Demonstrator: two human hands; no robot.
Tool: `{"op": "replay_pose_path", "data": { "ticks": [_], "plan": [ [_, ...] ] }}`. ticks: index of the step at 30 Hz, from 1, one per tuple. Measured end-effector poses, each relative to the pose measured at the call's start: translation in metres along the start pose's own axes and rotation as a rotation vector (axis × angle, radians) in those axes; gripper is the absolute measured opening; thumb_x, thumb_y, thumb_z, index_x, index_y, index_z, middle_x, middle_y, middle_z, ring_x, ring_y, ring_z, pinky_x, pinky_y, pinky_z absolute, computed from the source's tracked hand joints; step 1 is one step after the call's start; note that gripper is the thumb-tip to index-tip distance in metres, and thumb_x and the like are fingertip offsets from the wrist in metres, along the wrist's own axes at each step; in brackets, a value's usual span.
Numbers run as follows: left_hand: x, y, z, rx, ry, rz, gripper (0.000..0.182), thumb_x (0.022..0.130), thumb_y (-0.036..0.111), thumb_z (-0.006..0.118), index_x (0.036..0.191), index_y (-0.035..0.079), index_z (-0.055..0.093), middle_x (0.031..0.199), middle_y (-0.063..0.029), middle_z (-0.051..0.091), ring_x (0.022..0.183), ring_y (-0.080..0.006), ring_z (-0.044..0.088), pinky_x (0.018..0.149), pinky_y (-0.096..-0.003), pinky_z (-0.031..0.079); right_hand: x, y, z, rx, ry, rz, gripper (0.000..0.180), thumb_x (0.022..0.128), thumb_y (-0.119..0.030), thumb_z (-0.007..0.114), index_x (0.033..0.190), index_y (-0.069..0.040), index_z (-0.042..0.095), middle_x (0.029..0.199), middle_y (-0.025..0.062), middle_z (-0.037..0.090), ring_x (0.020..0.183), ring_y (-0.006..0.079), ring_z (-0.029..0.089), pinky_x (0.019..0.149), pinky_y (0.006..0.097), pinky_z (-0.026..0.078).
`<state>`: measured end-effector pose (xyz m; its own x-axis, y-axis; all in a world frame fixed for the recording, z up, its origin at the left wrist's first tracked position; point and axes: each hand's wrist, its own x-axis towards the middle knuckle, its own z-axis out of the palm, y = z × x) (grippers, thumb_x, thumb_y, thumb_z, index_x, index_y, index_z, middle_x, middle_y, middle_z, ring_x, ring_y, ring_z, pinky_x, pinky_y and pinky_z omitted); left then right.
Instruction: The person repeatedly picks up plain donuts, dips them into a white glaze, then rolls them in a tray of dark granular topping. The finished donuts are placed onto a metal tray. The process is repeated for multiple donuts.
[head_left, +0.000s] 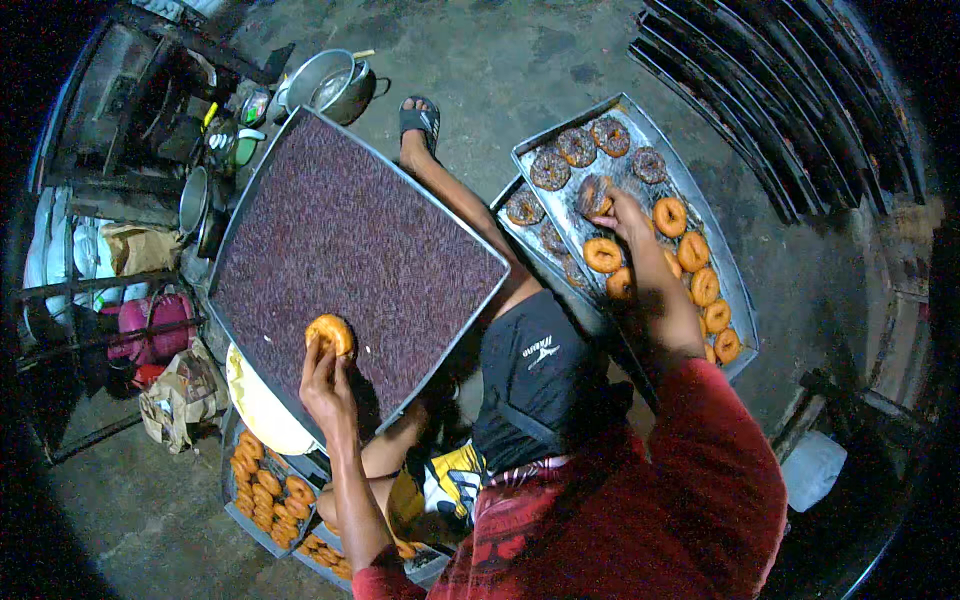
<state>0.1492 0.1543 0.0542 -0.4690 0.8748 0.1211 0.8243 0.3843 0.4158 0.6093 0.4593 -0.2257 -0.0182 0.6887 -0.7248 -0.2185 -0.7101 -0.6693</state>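
My left hand (328, 382) grips a plain golden doughnut (330, 330) by its near edge, above a large metal tray filled with dark brown sprinkles (367, 232). Over at the right, my right hand (622, 214) has its fingers around a sprinkle-coated doughnut (595, 196) at a long metal baking tray (739, 367). Several coated doughnuts (576, 147) lie at that tray's far end. Plain doughnuts (694, 250) fill much of its nearer part, some hidden by my forearm. Whether the held coated doughnut touches the tray I cannot tell.
Another tray with coated doughnuts (524, 208) lies partly beneath the right one. Trays of plain doughnuts (262, 495) stand at lower left. Metal pots (319, 79) sit beyond the sprinkle tray. Dark stacked metal racks or trays (757, 97) occupy the upper right. My legs stretch between the trays.
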Motion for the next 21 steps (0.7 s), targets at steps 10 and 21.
{"op": "replay_pose_path", "data": {
  "ticks": [10, 21],
  "plan": [
    [0.031, 0.069, -0.026, -1.074, 0.188, -0.403, 0.02, 0.098, 0.011, 0.058, 0.114, -0.002, 0.061, 0.104, -0.0066, 0.065, 0.091, -0.0131, 0.059, 0.08, -0.0281, 0.048, 0.042, 0.035, 0.012, -0.867, 0.412, -0.457, 0.026, 0.094, -0.024, 0.057, 0.104, -0.006, 0.073, 0.097, 0.0137, 0.072, 0.086, 0.0302, 0.071, 0.081, 0.0437, 0.057],
    [0.028, 0.27, 0.132, -1.596, -0.933, -0.483, 0.027, 0.101, 0.014, 0.055, 0.12, -0.003, 0.062, 0.113, -0.0081, 0.068, 0.101, -0.014, 0.065, 0.091, -0.0304, 0.051, -0.199, -0.09, 0.03, 0.177, -0.656, -0.363, 0.041, 0.103, -0.022, 0.044, 0.132, 0.006, 0.052, 0.123, 0.0181, 0.064, 0.105, 0.0265, 0.067, 0.09, 0.0381, 0.055]
  ]
}}
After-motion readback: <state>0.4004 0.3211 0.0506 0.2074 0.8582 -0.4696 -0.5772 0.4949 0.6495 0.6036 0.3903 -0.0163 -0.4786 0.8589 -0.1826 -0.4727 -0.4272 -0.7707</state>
